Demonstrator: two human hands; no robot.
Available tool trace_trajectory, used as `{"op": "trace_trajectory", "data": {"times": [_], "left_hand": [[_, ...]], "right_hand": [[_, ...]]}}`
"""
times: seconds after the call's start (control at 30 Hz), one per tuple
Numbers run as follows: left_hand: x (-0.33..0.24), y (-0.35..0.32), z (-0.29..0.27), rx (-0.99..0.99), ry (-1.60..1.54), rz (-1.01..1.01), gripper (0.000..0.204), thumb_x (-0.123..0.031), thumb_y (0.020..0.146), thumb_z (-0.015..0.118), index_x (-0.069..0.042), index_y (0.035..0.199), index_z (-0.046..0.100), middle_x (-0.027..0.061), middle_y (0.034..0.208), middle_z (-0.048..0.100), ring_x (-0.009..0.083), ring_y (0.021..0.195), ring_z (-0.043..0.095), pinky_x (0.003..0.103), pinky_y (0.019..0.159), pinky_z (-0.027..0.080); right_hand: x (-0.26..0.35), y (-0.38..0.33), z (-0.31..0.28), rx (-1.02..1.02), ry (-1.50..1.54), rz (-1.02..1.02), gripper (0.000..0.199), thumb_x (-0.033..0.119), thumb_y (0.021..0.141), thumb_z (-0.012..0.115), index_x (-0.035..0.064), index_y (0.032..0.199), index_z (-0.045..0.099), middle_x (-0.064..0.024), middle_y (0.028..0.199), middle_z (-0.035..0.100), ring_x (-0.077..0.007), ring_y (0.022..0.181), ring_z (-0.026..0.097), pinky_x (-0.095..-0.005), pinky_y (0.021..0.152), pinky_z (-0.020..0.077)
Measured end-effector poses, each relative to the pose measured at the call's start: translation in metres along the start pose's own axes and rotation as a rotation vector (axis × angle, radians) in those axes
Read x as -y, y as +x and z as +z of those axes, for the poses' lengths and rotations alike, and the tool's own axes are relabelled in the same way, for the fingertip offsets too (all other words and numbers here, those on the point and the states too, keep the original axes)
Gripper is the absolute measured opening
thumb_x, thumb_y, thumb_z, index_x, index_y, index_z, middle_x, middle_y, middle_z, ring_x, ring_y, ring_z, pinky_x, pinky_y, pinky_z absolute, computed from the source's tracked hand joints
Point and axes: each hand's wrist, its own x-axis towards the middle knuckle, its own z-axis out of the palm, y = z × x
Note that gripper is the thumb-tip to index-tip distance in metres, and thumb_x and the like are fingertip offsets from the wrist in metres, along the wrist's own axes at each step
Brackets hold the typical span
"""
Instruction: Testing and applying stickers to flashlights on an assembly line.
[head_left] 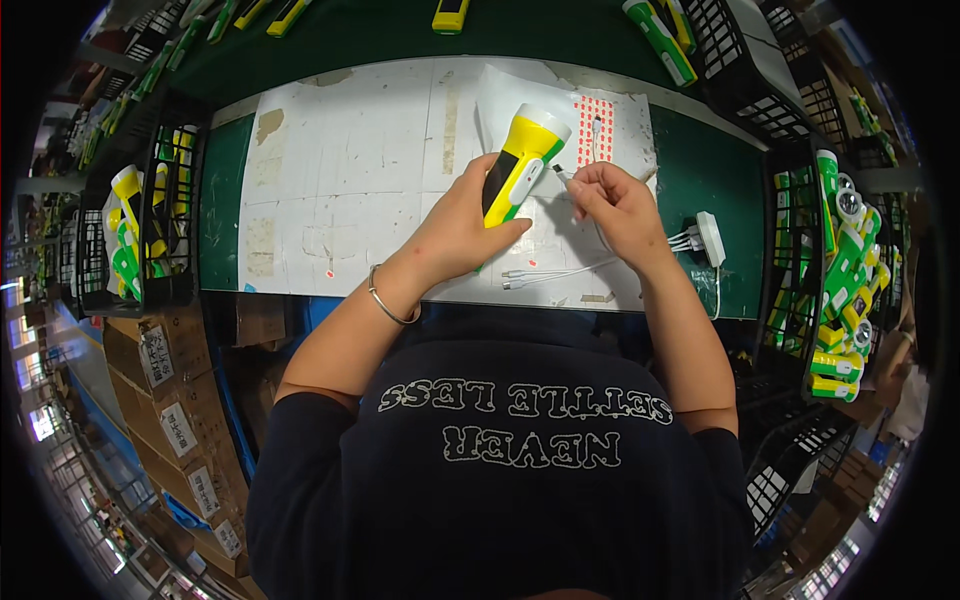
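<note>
A yellow, green and black plastic flashlight with a white head [515, 172] is gripped, tilted, in the left hand [463, 226] over a white-papered worktop [350, 170] stretching leftward. Just beside it, the right hand [622, 208] pinches a white cable with a dark-tipped plug [559, 170]. Black mesh crates [796, 158] border both ends; pale outlined lettering [530, 402] crosses the dark shirt [520, 520] upside down.

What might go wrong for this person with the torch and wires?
Two things, perhaps. The plug in the right hand sits close to the torch in the left hand, so it might scratch the casing. The right wrist crosses the cables, so it could snag them and tug the charger.
</note>
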Motion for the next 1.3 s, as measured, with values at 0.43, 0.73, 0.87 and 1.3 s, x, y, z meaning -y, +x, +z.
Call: {"op": "trace_trajectory", "data": {"times": [0.43,0.73,0.87,1.3], "left_hand": [[-0.004,0.008,0.029,-0.199,0.338,0.18,0.068,-0.015,0.074,0.066,0.0,0.129,0.031,0.0213,0.109,0.049,0.0373,0.095,0.055,0.041,0.08,0.047],[-0.011,0.006,0.033,-0.278,0.56,0.17,0.065,-0.018,0.074,0.067,-0.007,0.13,0.034,0.0157,0.099,0.049,0.0359,0.081,0.057,0.042,0.067,0.049],[-0.01,0.015,0.024,-0.316,0.545,0.124,0.064,-0.02,0.076,0.067,-0.007,0.129,0.035,0.0172,0.1,0.049,0.0373,0.085,0.056,0.042,0.069,0.048],[-0.046,-0.006,0.011,0.418,-0.176,-0.024,0.067,-0.008,0.072,0.068,-0.004,0.131,0.036,0.0091,0.102,0.053,0.0171,0.088,0.054,0.028,0.076,0.046]], "right_hand": [[0.008,-0.016,0.007,-0.154,-0.021,0.011,0.018,0.018,0.085,0.062,0.0011,0.08,0.059,0.0047,0.064,0.053,-0.0009,0.056,0.043,-0.0175,0.05,0.034],[-0.002,-0.014,0.011,-0.191,0.008,0.082,0.02,0.021,0.086,0.061,0.0039,0.076,0.058,0.005,0.06,0.049,-0.0012,0.053,0.04,-0.0178,0.048,0.0299],[-0.002,-0.017,0.009,-0.178,-0.03,0.071,0.019,0.019,0.084,0.063,0.0028,0.077,0.058,0.004,0.061,0.051,-0.0018,0.055,0.041,-0.0186,0.049,0.0324],[0.042,-0.003,-0.033,0.074,-0.327,-0.37,0.027,0.028,0.084,0.053,0.0025,0.087,0.06,-0.0065,0.066,0.055,-0.0106,0.061,0.05,-0.0236,0.055,0.0401]]}}
